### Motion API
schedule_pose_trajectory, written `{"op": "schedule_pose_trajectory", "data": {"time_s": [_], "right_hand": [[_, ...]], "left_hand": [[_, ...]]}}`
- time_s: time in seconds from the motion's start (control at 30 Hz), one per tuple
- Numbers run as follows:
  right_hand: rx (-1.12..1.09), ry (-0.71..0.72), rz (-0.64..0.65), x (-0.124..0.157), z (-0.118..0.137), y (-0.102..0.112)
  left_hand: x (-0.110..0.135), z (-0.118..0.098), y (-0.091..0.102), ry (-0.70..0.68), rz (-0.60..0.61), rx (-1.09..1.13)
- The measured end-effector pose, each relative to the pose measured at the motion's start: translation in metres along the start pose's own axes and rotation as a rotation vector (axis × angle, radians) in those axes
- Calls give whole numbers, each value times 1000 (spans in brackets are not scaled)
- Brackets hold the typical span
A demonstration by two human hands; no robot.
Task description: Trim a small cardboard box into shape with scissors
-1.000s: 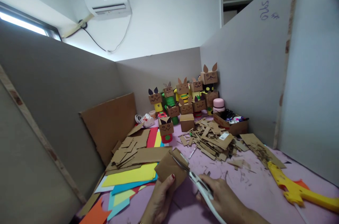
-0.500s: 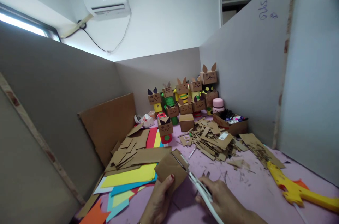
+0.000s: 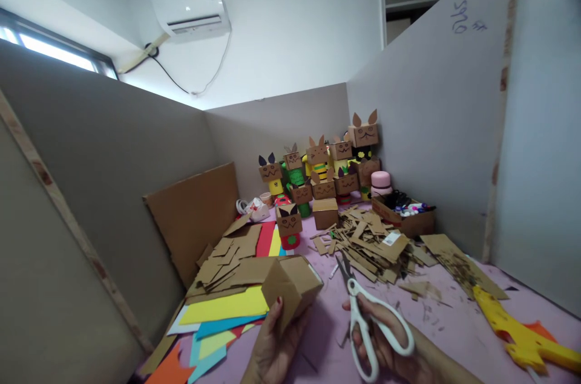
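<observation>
A small brown cardboard box (image 3: 290, 286) is tilted in my left hand (image 3: 282, 335), whose thumb presses on its near face while the fingers support it from below. To the right of the box, my right hand (image 3: 385, 335) grips white-handled scissors (image 3: 356, 305). Their dark blades point up and away, slightly parted, and stand apart from the cardboard. Some fingers of the right hand are hidden behind the scissor handles. Below both hands lies the pink tabletop (image 3: 320, 351).
Cardboard scraps (image 3: 372, 245) are heaped beyond the scissors. Coloured paper (image 3: 222, 306) and cardboard sheets lie left. A yellow glue gun (image 3: 512, 329) rests at right. Several cardboard animal figures (image 3: 324, 187) stand at the back beside a box of pens (image 3: 408, 218). Grey partitions (image 3: 436, 112) enclose the table.
The scissors have moved off the box's edge to the right, and their handles have turned and spread. The box has been rotated in my left hand. The view has shifted slightly left.
</observation>
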State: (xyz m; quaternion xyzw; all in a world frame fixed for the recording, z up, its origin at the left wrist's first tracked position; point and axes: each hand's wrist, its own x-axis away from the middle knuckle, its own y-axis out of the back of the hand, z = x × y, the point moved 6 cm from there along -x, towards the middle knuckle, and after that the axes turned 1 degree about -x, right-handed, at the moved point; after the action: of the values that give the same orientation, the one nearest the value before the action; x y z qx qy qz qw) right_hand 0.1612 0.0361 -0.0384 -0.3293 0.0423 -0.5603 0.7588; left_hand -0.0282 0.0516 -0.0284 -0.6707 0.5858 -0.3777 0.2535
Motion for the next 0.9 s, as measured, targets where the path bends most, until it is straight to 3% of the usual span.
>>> {"op": "schedule_pose_trajectory", "data": {"time_s": [0.1,0.2,0.3,0.4,0.47,0.57,0.7,0.9], "right_hand": [[-30,-52,-6,-4,-7,0],[44,17,-9,-9,-10,2],[145,192,-43,-7,0,7],[350,458,-106,2,20,12],[495,532,-89,3,23,12],[613,480,-21,-7,12,11],[576,529,-79,-14,4,15],[504,398,115,-5,6,6]], "left_hand": [[1,0,-2,105,155,65],[10,1,-11,230,350,90],[19,2,-21,318,516,134],[23,3,-25,360,604,158],[22,3,-26,365,625,155],[20,3,-23,358,597,128],[20,4,-20,345,464,107],[20,6,-23,329,403,100]]}}
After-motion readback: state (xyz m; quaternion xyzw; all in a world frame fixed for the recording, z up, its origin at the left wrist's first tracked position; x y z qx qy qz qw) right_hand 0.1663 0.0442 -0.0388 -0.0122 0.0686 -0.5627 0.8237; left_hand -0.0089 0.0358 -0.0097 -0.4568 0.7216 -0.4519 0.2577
